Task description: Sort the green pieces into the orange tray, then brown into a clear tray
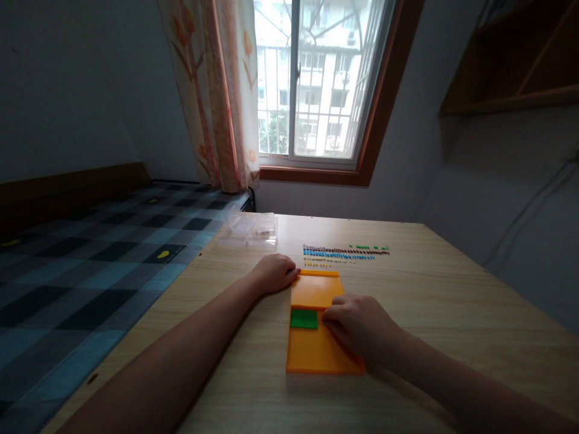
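An orange tray [316, 352] lies on the table, with a raised bar across its middle. Against the tray's left side, just below that bar, sits a green studded plate [304, 319]. My left hand [275, 271] rests at the tray's upper left corner, its curled fingers closed on the edge there. Over the right part of the tray is my right hand [355, 319], thumb and fingers pinched together just right of the green plate. Whatever those fingertips may hold is too small or hidden to make out.
Beyond the tray, small brown, blue, yellow and green pieces [339, 253] lie in rows on the wooden table [429, 301]. A clear plastic box [253, 230] with compartments stands near the far left corner. A bed with a checked cover [136, 241] adjoins the table's left edge.
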`<state>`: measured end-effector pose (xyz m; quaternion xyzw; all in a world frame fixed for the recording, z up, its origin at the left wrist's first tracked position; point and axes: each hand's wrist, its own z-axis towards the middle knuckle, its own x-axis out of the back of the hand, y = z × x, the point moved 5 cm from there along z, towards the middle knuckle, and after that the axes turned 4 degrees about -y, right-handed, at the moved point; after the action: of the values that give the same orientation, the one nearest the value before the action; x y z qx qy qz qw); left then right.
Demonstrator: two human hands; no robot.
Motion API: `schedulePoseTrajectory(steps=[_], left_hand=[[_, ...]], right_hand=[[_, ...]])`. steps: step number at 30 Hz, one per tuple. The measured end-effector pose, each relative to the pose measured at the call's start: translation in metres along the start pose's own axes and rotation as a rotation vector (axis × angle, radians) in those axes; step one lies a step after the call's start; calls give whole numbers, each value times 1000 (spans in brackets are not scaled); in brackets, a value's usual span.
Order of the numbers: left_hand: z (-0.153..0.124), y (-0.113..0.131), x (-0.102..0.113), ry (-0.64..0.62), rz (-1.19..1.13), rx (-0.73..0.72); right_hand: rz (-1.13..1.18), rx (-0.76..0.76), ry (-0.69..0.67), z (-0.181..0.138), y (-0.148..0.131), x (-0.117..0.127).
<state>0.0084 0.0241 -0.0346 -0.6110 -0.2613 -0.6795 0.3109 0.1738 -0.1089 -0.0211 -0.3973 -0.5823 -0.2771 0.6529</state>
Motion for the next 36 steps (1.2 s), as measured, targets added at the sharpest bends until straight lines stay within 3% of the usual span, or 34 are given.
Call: schedulePoseTrajectory(steps=[7, 13, 36], left_hand=[[0, 0, 1, 0, 1, -17], [0, 1, 2, 5, 1, -19], [0, 0, 1, 15, -19, -18]], right_hand=[[14, 55, 152, -8, 4, 7], [38, 62, 87, -10, 3, 1], [57, 8, 90, 0, 6, -4]])
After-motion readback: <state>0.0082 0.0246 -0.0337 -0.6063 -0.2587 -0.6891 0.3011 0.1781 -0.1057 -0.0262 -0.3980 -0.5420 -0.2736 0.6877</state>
